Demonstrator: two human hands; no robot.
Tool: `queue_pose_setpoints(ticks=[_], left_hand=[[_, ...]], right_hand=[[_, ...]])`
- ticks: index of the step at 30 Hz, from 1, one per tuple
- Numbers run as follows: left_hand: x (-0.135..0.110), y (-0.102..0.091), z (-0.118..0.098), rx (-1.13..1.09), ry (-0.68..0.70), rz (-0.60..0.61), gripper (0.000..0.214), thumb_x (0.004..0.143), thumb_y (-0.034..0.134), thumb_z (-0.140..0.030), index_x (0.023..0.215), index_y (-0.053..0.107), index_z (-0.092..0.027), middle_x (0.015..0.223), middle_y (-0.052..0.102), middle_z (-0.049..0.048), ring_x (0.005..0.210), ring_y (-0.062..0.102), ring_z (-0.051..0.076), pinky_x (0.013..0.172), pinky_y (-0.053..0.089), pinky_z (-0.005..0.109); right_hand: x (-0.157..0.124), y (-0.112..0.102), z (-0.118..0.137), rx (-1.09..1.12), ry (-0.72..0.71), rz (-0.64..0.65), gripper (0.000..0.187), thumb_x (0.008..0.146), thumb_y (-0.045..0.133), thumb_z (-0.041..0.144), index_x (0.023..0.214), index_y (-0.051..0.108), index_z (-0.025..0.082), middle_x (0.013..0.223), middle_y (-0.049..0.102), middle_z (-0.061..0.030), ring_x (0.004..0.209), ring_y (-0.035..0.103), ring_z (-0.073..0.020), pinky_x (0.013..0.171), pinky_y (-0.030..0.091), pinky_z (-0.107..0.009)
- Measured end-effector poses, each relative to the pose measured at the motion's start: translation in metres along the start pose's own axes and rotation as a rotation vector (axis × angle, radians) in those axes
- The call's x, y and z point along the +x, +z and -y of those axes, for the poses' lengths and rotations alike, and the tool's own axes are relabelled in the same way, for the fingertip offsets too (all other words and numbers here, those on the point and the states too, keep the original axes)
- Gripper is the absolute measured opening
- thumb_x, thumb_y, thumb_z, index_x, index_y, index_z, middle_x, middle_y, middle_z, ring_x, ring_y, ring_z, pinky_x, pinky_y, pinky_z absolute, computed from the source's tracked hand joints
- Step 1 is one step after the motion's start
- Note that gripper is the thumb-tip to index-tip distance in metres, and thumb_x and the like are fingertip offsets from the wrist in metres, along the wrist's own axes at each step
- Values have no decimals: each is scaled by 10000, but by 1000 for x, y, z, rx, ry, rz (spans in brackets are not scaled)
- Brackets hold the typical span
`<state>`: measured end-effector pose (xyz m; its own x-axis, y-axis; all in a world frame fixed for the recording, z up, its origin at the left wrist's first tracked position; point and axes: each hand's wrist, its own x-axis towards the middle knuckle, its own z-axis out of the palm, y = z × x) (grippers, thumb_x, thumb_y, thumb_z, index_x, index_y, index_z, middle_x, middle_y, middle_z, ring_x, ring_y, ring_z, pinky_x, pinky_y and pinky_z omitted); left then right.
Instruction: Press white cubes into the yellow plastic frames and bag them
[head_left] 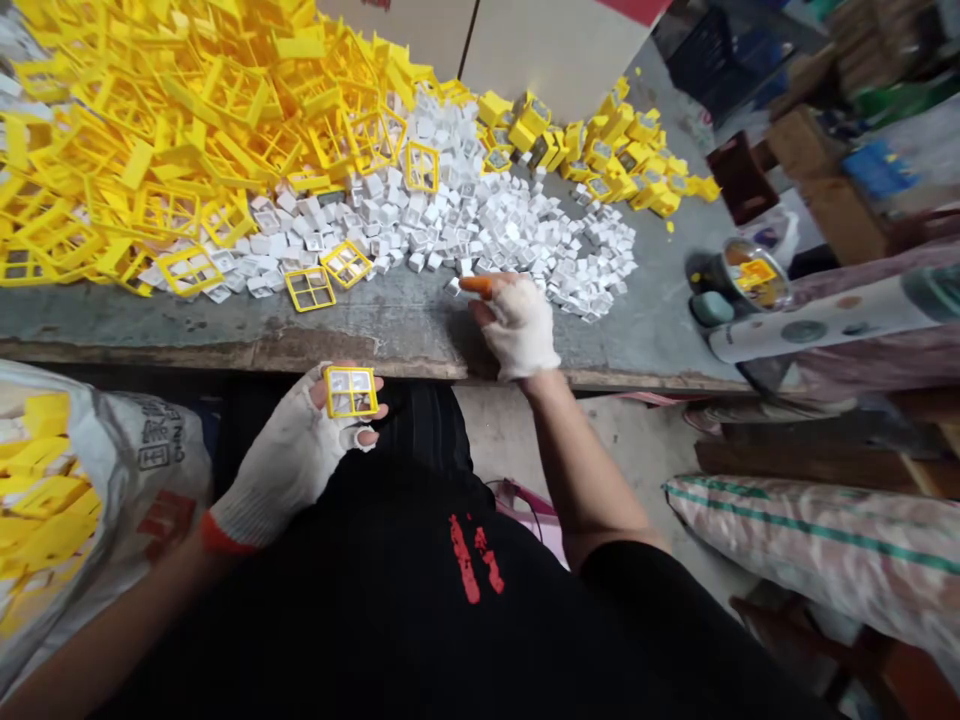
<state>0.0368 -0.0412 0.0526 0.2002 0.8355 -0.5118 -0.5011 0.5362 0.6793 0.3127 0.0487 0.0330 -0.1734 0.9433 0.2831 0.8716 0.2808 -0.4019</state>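
My left hand, in a white fingerless knit glove, is closed on a small yellow four-pane frame below the table edge. White pieces fill its upper two panes; what shows in the lower two is hard to make out. Over the table, my right hand wears a similar glove with an orange cover on the index finger. That finger stretches out to a small white block, its tip at or touching it, with the thumb apart below. Loose white blocks spread just beyond. Two yellow frames lie left of this hand.
A big heap of yellow frames covers the table's left. Yellow box-shaped pieces pile up at the back right. A metal bowl stands at the right end. At my left is a white sack holding yellow parts.
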Motion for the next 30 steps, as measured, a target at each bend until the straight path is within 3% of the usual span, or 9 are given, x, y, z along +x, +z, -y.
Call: queue_pose_setpoints(ticks=[3,6,9,12,17,23,30], left_hand=[[1,3,2,22,4,-20,332,847,870,-331,1098,695,-203,1062,809,91,837,764,243,602,588,291],[2,2,4,25,8,-33,316,853,839,-276,1110,677,-191,1068,800,101,823,761,244,586,585,287],[1,-3,5,17,20,-62,330,847,842,-273,1113,665,-188,1073,796,107,823,764,250,578,582,287],[1,-7,4,-4,33,-67,343,872,852,-328,1126,666,-193,1078,795,105,835,773,255,594,592,296],[1,-8,6,-36,71,-4,467,807,952,-419,1120,685,-198,1070,789,82,846,781,256,621,603,309],[0,-2,14,-64,116,49,552,737,1021,-450,1117,700,-210,1147,781,75,951,800,279,674,613,307],[-6,-2,18,-51,173,95,451,775,1000,-410,1111,749,-242,1186,804,64,1020,768,255,725,649,313]], right_hand=[[34,0,-19,-254,-48,133,386,1073,556,177,1356,788,297,1503,751,-99,1375,605,-360,1140,430,-588],[50,8,-20,-306,-138,223,307,1074,577,211,1264,810,277,1393,789,-120,1346,605,-376,1140,418,-610],[38,17,-17,-140,-108,200,217,1017,646,238,1154,814,230,1197,802,-121,1158,684,-335,1058,512,-535],[14,25,-18,128,-86,121,276,989,657,259,1225,799,243,1151,778,-83,1027,714,-273,947,588,-435],[-15,26,-19,156,-14,33,213,949,698,253,1118,827,270,1137,768,-79,1062,734,-285,940,602,-442],[-43,14,22,450,-152,-162,121,990,763,390,1065,783,297,1028,797,-22,969,738,-250,885,603,-421],[-65,15,69,523,-326,-185,115,1045,742,425,1048,770,314,1039,844,-30,924,778,-264,899,592,-492]])
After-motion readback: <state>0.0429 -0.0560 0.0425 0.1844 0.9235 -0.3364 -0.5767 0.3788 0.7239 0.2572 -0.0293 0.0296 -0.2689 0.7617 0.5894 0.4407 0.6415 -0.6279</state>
